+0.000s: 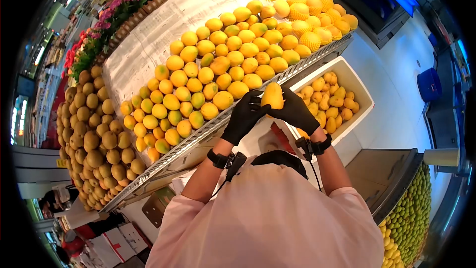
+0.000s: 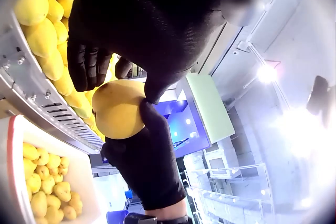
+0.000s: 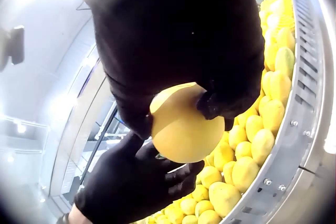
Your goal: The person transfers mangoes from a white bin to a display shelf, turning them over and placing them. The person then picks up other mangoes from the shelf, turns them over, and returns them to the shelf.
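A yellow mango is held up between my two black-gloved hands, just over the front rail of the fruit stand. My right hand grips it from the right; in the right wrist view its thumb and fingers pinch the mango from both sides. From the left, my left hand has its thumb against the lower part of the fruit. In the left wrist view, the fingers of that hand reach past the mango's far side. Rows of yellow-green mangoes lie on the sloped stand in front.
A white foam box of smaller yellow fruit stands right of the stand. Net-wrapped yellow fruit fills the far right, brown round fruit the left. A slotted metal rail edges the stand. Newspaper-like sheets cover its upper part.
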The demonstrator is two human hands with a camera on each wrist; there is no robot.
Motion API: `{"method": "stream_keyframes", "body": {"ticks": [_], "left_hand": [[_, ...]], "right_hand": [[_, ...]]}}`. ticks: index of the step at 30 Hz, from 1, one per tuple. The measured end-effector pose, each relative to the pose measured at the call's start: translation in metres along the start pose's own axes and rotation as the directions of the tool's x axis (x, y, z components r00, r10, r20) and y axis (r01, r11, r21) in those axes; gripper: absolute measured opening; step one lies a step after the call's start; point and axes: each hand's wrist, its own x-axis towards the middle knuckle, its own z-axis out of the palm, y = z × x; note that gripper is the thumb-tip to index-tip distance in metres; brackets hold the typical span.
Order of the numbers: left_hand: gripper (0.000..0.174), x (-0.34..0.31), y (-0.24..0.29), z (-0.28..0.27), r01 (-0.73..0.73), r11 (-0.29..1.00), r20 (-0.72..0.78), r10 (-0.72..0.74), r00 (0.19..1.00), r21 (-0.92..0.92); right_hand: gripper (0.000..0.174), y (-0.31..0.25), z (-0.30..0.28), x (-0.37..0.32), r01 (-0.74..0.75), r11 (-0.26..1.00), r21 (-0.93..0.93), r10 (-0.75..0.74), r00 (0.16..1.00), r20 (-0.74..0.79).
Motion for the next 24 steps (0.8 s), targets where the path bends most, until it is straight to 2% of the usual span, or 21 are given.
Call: {"method": "stream_keyframes", "body": {"ticks": [3, 6, 7, 8, 10, 11, 12, 13, 14, 15, 16, 17, 18, 19, 20, 24], "left_hand": [[0.042, 0.0, -0.001, -0.018, 0.121, 0.983, 0.041, -0.116, 0.992, -0.14], [0.041, -0.009, -0.007, -0.03, 0.184, 0.932, 0.074, -0.169, 0.983, -0.311], [0.041, -0.012, -0.009, -0.032, 0.199, 0.92, 0.063, -0.189, 0.98, -0.339], [0.042, -0.015, -0.013, -0.034, 0.211, 0.906, 0.051, -0.206, 0.977, -0.366], [0.041, -0.023, -0.016, -0.04, 0.213, 0.811, 0.085, -0.199, 0.976, -0.544], [0.042, -0.026, -0.018, -0.043, 0.21, 0.752, 0.1, -0.189, 0.977, -0.624], [0.041, -0.029, -0.027, -0.047, 0.086, 0.898, 0.044, -0.074, 0.996, -0.432], [0.04, -0.031, -0.036, -0.049, -0.045, 0.977, 0.018, 0.05, 0.999, -0.207], [0.04, -0.034, -0.045, -0.052, -0.173, 0.984, 0.022, 0.173, 0.985, 0.032], [0.041, -0.038, -0.041, -0.052, -0.136, 0.981, -0.038, 0.132, 0.991, -0.137], [0.042, -0.042, -0.036, -0.052, -0.117, 0.945, -0.098, 0.091, 0.991, -0.305], [0.043, -0.045, -0.031, -0.055, -0.257, 0.955, -0.123, 0.276, 0.953, 0.15], [0.044, -0.047, -0.025, -0.056, -0.336, 0.749, -0.063, 0.448, 0.892, 0.572], [0.048, -0.045, -0.02, -0.055, -0.322, 0.743, -0.104, 0.464, 0.88, 0.586], [0.048, -0.048, -0.015, -0.055, -0.308, 0.752, -0.141, 0.467, 0.873, 0.583], [0.048, -0.057, -0.012, -0.055, -0.251, 0.826, -0.256, 0.421, 0.87, 0.504]], "right_hand": [[0.082, -0.013, 0.012, 0.007, -0.006, 0.994, -0.109, 0.001, 0.999, -0.042], [0.082, -0.025, 0.021, 0.01, -0.099, 0.98, -0.173, 0.096, 0.995, -0.022], [0.081, -0.02, 0.027, 0.013, -0.017, 0.986, -0.166, 0.01, 0.999, -0.042], [0.08, -0.022, 0.029, 0.011, -0.083, 0.993, -0.088, 0.082, 0.997, -0.012], [0.078, -0.041, 0.028, 0.006, -0.212, 0.976, 0.058, 0.208, 0.976, 0.065], [0.069, -0.045, 0.029, 0.003, -0.183, 0.974, 0.131, 0.173, 0.981, 0.087], [0.066, -0.043, 0.029, 0.005, -0.178, 0.964, 0.196, 0.157, 0.98, 0.119], [0.062, -0.038, 0.029, 0.007, -0.175, 0.95, 0.26, 0.14, 0.979, 0.149], [0.058, -0.035, 0.029, 0.009, -0.175, 0.93, 0.324, 0.122, 0.977, 0.178], [0.05, -0.034, 0.029, 0.008, -0.164, 0.945, 0.283, 0.117, 0.977, 0.176], [0.049, -0.034, 0.033, 0.009, -0.133, 0.96, 0.248, 0.094, 0.982, 0.164], [0.048, -0.034, 0.037, 0.009, -0.101, 0.972, 0.211, 0.069, 0.986, 0.151], [0.047, -0.036, 0.038, 0.01, -0.066, 0.983, 0.171, 0.043, 0.99, 0.137], [0.046, -0.04, 0.039, 0.008, -0.136, 0.962, 0.237, 0.093, 0.979, 0.183], [0.047, -0.046, 0.041, 0.006, -0.122, 0.958, 0.26, 0.074, 0.98, 0.186], [0.048, -0.042, 0.051, 0.008, 0.018, 0.965, 0.263, -0.057, 0.988, 0.143]]}}
